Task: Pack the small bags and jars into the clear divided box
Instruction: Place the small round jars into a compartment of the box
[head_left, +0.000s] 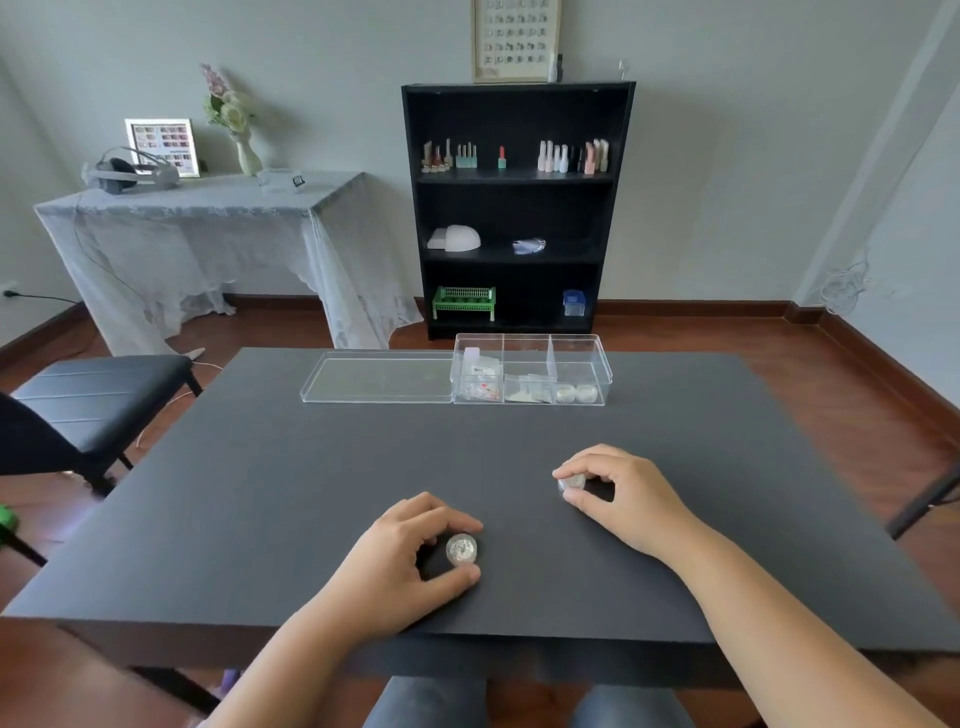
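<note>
On the dark table (260, 493) near its front edge, my left hand (410, 551) curls around a small round jar (462, 550) with a silvery top, thumb and forefinger touching its sides. To the right, my right hand (618, 493) pinches a second small clear jar (571, 483) between thumb and fingers. Both jars rest on the table. The clear divided box (576, 345) stands at the far edge. Its left and middle compartments hold small bags (480, 384), and its right compartment holds two jars (576, 393).
The box's clear lid (379, 382) lies flat on the table to the left of the box. A dark chair (98, 400) stands left of the table. Behind are a black shelf (517, 208) with bottles and a side table with a lace cloth (208, 234).
</note>
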